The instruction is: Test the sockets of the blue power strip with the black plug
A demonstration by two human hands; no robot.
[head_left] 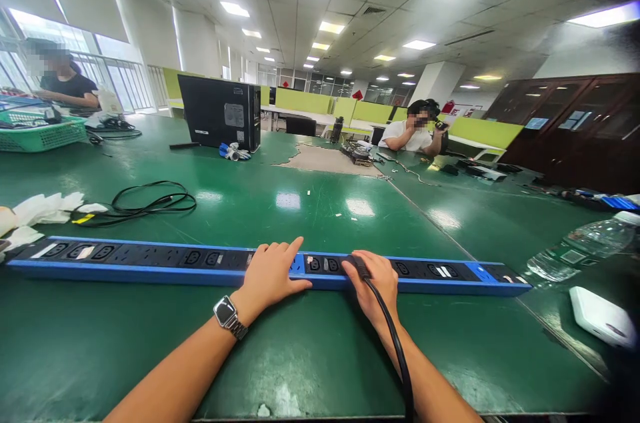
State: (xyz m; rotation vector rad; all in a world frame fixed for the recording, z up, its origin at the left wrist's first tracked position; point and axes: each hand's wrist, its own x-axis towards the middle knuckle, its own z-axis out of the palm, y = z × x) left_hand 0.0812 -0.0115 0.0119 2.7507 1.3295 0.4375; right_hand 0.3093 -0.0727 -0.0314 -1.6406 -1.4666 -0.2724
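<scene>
A long blue power strip (150,261) with several black sockets lies across the green table (310,349) in front of me. My left hand (273,273) rests flat on top of the strip near its middle, fingers spread, with a watch on the wrist. My right hand (376,279) grips a black plug (361,266) pressed against a socket of the strip. The plug's black cable (395,343) runs back over my right forearm toward me.
A coiled black cable (150,203) and white cloth (43,208) lie at left. A black computer case (220,111) stands behind. A water bottle (585,244) and white box (603,316) sit at right. Two people sit at far tables, beside a green basket (43,135).
</scene>
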